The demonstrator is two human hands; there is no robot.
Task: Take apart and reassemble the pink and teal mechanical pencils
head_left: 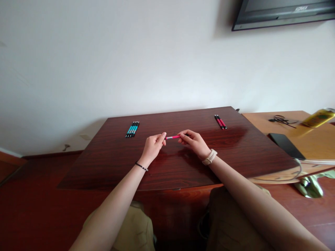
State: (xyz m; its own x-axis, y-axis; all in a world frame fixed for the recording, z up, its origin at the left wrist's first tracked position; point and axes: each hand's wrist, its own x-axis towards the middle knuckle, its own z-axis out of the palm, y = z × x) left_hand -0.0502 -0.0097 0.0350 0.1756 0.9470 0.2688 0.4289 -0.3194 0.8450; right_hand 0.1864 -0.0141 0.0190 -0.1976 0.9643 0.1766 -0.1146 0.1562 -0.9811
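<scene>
A pink pen (172, 137) with a small white label is held level over the middle of the dark wood table (167, 167). My left hand (154, 145) pinches its left end between thumb and fingers. At the other end, my right hand (194, 142) has its thumb and fingers closed on the pen, hiding that tip. Beyond my left hand lies a row of several turquoise pens (132, 129) with black ends, side by side. Toward the far right of the table rest two pink pens (220, 122) with black ends, also parallel.
A wooden side table (261, 122) adjoins on the right, with a black flat device (285, 145), a black cable (282, 120) and a yellow can (318, 118) lying tilted. A television (282, 15) hangs on the wall behind. My knees are under the near edge.
</scene>
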